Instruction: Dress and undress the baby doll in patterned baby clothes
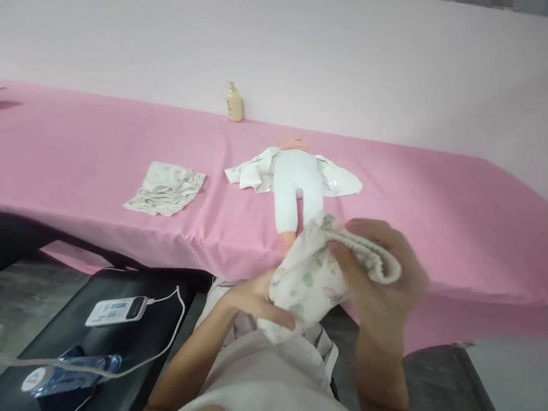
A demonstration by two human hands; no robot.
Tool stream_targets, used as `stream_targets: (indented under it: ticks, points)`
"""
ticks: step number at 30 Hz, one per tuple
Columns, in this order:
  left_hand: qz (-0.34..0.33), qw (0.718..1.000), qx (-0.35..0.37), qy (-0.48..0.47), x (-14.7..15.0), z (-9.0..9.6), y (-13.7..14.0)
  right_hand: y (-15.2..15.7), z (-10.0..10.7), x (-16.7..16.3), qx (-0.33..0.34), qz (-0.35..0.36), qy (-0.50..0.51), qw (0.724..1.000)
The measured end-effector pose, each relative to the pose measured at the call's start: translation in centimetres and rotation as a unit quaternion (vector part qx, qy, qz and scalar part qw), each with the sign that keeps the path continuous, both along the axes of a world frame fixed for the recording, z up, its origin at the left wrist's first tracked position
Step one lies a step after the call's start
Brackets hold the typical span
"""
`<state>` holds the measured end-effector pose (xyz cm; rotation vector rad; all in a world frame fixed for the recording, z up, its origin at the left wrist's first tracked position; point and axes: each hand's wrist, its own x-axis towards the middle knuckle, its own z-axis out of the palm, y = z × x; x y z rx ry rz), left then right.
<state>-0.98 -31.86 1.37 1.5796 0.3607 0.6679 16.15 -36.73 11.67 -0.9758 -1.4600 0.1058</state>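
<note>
Both of my hands hold a folded white cloth (308, 280) printed with green and pink shapes, in front of my body. My left hand (262, 298) is closed on its lower left end, thumb on top. Gathered layers at the upper right edge are pinched by my right hand (387, 281), which is slightly blurred. Just beyond the cloth, a baby doll (297, 144) lies on its back in white leggings (299, 175), its lower legs partly hidden. Under it spreads an open white jacket (344, 180), sleeves out to both sides.
A pink-covered table (424, 200) runs along the white wall. On it are a second folded printed cloth (166, 189) and a pump bottle (235, 103). At lower left, a black stool (150, 284) carries a white power bank (116, 311) with cable (178, 319) and a water bottle (74, 370).
</note>
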Motion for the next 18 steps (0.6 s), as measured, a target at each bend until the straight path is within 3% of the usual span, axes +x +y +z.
stream_targets:
  ticks: [2,5,9,10,11,12,13,14,15,16,18]
  points:
    - [-0.102,0.993,-0.005,0.058,0.8,-1.8,-0.6,0.7,1.1,0.8,0.037,-0.027,0.015,0.999]
    - [-0.122,0.981,-0.127,0.083,2.1,-4.4,-2.3,3.7,2.2,2.5,0.018,-0.042,0.031,0.998]
    - [0.003,0.930,-0.368,0.015,2.4,-5.2,-3.9,5.9,3.1,4.5,-0.032,-0.054,0.056,0.996]
    - [0.051,0.912,-0.406,-0.010,2.2,-4.7,-4.0,5.3,3.4,4.6,-0.050,-0.024,0.014,0.998]
    - [0.098,0.895,-0.434,-0.033,1.9,-4.1,-4.0,4.3,3.7,4.7,-0.090,0.072,-0.086,0.990]
    - [0.140,0.879,-0.453,-0.054,1.5,-3.5,-3.9,3.0,4.0,4.6,-0.153,0.221,-0.213,0.939]
    - [0.176,0.863,-0.467,-0.076,1.1,-2.8,-3.7,1.6,4.1,4.5,-0.196,0.384,-0.335,0.838]
    - [0.204,0.850,-0.476,-0.098,0.7,-2.2,-3.6,0.3,4.2,4.3,-0.228,0.475,-0.403,0.748]
    - [0.224,0.840,-0.480,-0.118,0.4,-1.7,-3.5,-0.8,4.0,4.1,-0.251,0.501,-0.429,0.708]
    - [0.240,0.833,-0.480,-0.133,0.2,-1.3,-3.4,-1.6,3.7,3.9,-0.268,0.508,-0.441,0.690]
    - [0.264,0.834,-0.465,-0.138,-0.1,-0.8,-3.2,-2.4,2.6,3.8,-0.297,0.456,-0.423,0.725]
